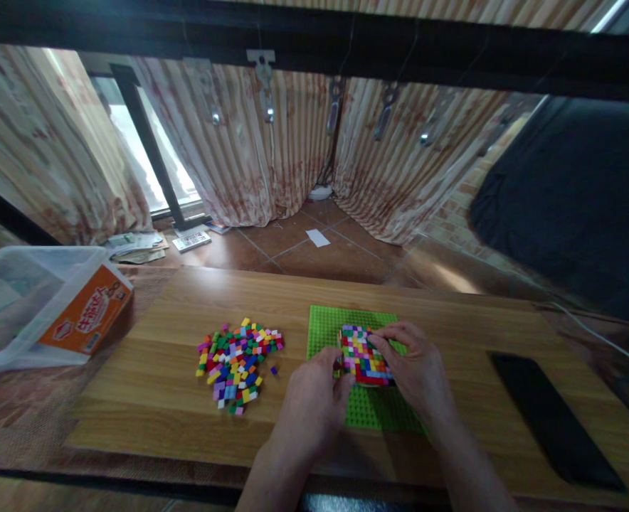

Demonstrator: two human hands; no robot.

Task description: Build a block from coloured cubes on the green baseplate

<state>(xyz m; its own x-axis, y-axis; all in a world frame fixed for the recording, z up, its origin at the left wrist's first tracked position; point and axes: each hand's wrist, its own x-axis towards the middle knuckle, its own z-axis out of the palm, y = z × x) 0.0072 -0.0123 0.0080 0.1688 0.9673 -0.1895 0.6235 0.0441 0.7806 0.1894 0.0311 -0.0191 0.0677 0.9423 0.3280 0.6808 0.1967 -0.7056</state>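
Note:
A multicoloured block of small toy bricks sits over the green studded baseplate. My left hand is closed at the block's left edge, its thumb and fingers gripping that side. Over the upper right part of the block, my right hand has its thumb and forefinger pinched together. Whatever lies between those right fingertips is too small to make out. Left of my hands, a heap of loose coloured bricks lies on the wooden board, and a single dark blue brick rests apart from it.
The wooden board spans the table. A black flat rectangular object lies at its right. Beyond the left end stands a clear plastic bin with an orange label. A dark bar crosses the top of the view, with curtains behind.

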